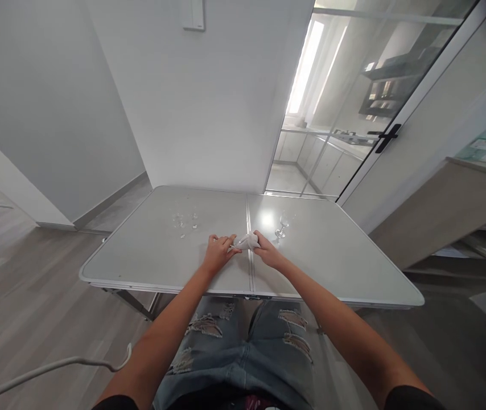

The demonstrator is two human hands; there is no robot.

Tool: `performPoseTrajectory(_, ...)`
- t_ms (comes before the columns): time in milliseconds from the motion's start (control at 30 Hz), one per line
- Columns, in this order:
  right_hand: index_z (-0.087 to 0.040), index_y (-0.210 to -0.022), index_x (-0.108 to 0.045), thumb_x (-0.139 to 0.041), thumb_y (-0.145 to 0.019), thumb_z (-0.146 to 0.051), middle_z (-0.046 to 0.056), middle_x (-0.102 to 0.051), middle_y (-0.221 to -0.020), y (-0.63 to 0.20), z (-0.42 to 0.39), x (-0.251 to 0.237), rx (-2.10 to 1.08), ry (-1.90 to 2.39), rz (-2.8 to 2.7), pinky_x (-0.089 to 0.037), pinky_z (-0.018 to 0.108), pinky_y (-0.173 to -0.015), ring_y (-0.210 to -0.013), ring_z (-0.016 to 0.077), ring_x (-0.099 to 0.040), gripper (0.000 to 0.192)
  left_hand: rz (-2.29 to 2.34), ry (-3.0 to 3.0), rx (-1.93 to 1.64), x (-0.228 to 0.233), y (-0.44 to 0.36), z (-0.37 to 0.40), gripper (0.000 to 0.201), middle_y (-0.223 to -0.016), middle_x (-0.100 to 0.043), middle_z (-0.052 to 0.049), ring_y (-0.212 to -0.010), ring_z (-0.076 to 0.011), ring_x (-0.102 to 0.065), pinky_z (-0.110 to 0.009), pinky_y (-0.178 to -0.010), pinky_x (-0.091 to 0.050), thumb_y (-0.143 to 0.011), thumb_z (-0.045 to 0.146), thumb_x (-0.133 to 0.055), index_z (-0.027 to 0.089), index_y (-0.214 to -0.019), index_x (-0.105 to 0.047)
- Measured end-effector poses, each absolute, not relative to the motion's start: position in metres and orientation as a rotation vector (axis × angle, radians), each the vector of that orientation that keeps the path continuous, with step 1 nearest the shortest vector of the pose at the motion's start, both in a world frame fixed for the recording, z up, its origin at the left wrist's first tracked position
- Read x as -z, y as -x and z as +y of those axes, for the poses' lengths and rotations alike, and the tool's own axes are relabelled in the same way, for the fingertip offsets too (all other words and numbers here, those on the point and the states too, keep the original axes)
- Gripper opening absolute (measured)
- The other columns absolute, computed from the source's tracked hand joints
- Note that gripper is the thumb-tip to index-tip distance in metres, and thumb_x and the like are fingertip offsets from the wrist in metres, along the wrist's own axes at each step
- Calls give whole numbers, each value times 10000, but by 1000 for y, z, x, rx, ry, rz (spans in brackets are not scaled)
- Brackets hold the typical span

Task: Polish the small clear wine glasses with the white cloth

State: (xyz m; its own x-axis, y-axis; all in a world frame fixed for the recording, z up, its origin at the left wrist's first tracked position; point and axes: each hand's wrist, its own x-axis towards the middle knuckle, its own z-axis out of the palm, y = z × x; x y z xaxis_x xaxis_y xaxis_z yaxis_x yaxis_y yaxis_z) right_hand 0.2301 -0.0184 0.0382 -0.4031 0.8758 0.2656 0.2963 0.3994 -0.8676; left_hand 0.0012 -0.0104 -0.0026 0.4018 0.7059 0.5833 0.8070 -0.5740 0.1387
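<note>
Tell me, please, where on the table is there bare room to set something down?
The widest bare patch of the table lies between the right glassware and the right edge. Another lies between the left glassware and the left edge. Crowded: the centre seam, where the left hand and right hand hold a cloth, apparently around a glass.

The cloth (249, 241) is showing greyish white above the pale grey bench (332, 262), whose edge is gleaming silver, while the glass on the right (283, 221) and the glassware on the left (178, 219) are looking clear and colourless. Nearest, the jeans (243, 359) are displaying faded blue broken by whitish frayed patches, and the sleeves (409, 398) are showing black. The far wall (209, 114) is appearing plain white, the door handle (387, 138) is standing out black, and the floor (46, 285) is showing streaky greyish-brown wood grain.
</note>
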Motion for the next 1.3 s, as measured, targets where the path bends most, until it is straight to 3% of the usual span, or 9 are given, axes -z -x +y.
performPoseTrajectory(167, -219, -833, -501, -532, -536, -156, -26, -484, -726, -216, -10, -47, -1485, 1238, -1230, -358, 259, -600, -689, 152, -423, 305, -1336, 2462, 920, 4, 1, -9, 492, -922, -726, -99, -851, -219, -643, -404, -890, -306, -931, 525, -569, 207, -1305, -602)
performPoseTrajectory(333, -216, -772, -437, -539, -489, -164, -4, -500, -724, -211, -6, -49, -1758, 1137, -873, -443, 313, -640, -711, 181, -504, 305, -1298, 2462, 936, 2, 2, -12, 441, -975, -730, -90, -887, -215, -646, -411, -921, -304, -925, 485, -600, 253, -1300, -614)
performPoseTrajectory(467, -219, -850, -473, -532, -576, -197, -3, -510, -791, -201, -14, -40, -1414, 1163, -1098, -430, 303, -666, -752, 179, -487, 281, -1356, 2429, 993, 0, 4, -12, 463, -973, -735, -101, -885, -219, -649, -410, -911, -312, -932, 505, -579, 238, -1309, -611)
performPoseTrajectory(600, -221, -883, -488, -500, -703, -173, 11, -530, -848, -205, -19, -32, -896, 1034, -1742, -435, 338, -778, -816, 193, -483, 187, -1417, 2400, 1043, 1, 4, -11, 488, -988, -736, -106, -893, -219, -652, -406, -928, -320, -927, 521, -578, 231, -1318, -609)
performPoseTrajectory(733, -216, -951, -477, -465, -810, -133, 46, -562, -866, -229, -17, -40, -614, 896, -2337, -453, 374, -794, -798, 215, -502, 164, -1390, 2427, 1082, 1, 4, -11, 491, -990, -740, -90, -895, -204, -660, -405, -955, -314, -923, 517, -589, 234, -1324, -601)
performPoseTrajectory(833, -212, -966, -519, -447, -829, -83, 92, -610, -970, -248, -13, -53, -352, 747, -2707, -427, 448, -951, -934, 248, -545, 201, -1351, 2459, 1081, 0, 4, -12, 482, -998, -741, -80, -903, -198, -664, -410, -968, -301, -921, 515, -595, 239, -1316, -603)
performPoseTrajectory(933, -232, -969, -573, -423, -820, -28, 70, -646, -976, -258, -12, -63, -237, 648, -2849, -303, 513, -1105, -1003, 239, -579, 293, -1358, 2470, 1051, -1, 3, -13, 479, -992, -741, -80, -895, -201, -663, -416, -964, -299, -923, 515, -593, 249, -1321, -601)
performPoseTrajectory(1067, -264, -959, -630, -464, -748, 3, 44, -664, -1013, -261, -14, -65, -355, 651, -2819, -221, 520, -1154, -1072, 228, -588, 379, -1380, 2481, 1008, -2, 4, -14, 471, -987, -741, -80, -889, -202, -658, -413, -956, -302, -925, 504, -595, 259, -1327, -599)
performPoseTrajectory(1300, -232, -854, -641, -557, -808, -225, 39, -648, -930, -245, -20, -57, -1098, 836, -2156, -395, 404, -961, -952, 234, -533, 96, -1362, 2507, 989, -1, 3, -13, 483, -1000, -742, -86, -900, -203, -656, -410, -949, -297, -925, 514, -591, 248, -1328, -598)
